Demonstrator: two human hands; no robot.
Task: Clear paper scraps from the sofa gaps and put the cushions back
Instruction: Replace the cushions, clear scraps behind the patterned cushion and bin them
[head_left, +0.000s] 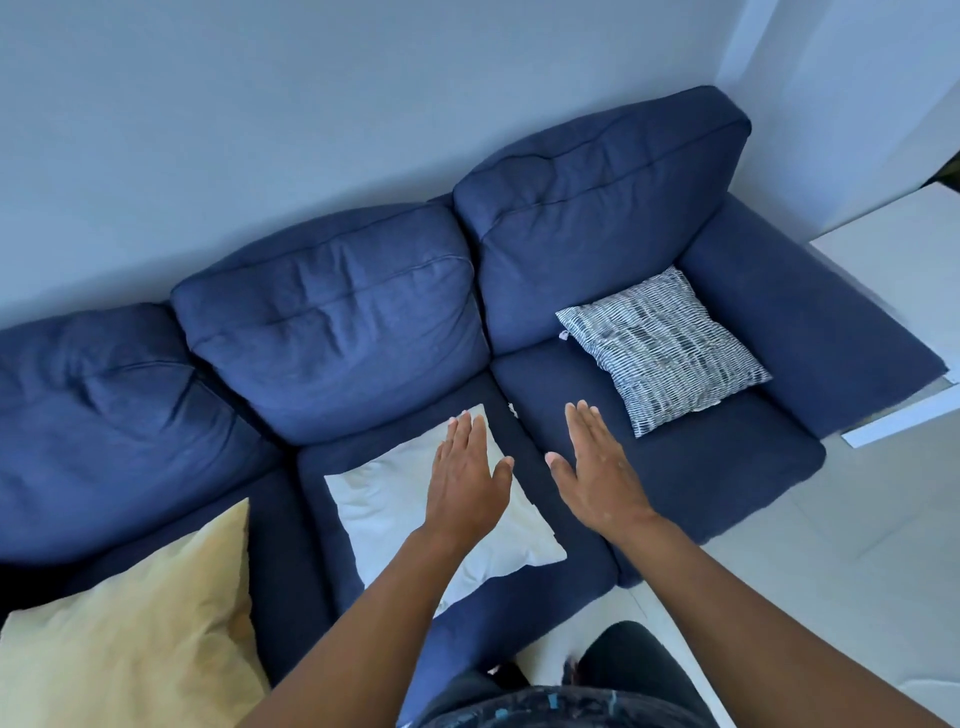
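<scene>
Left to right on the blue fabric sofa (701, 467): plush yellow cushion (130, 623), smooth white cushion (395, 519) under flat left hand (467, 478), paper scrap (513, 410) in seat gap, flat right hand (597, 467), fingers together, striped square cushion (662, 348); three cushions.

there is one view only, from the camera on my head. it looks forward and steeply down from above onto the blue sofa (519, 322) and the wall behind it, close enough that my forearms fill the bottom edge.
</scene>
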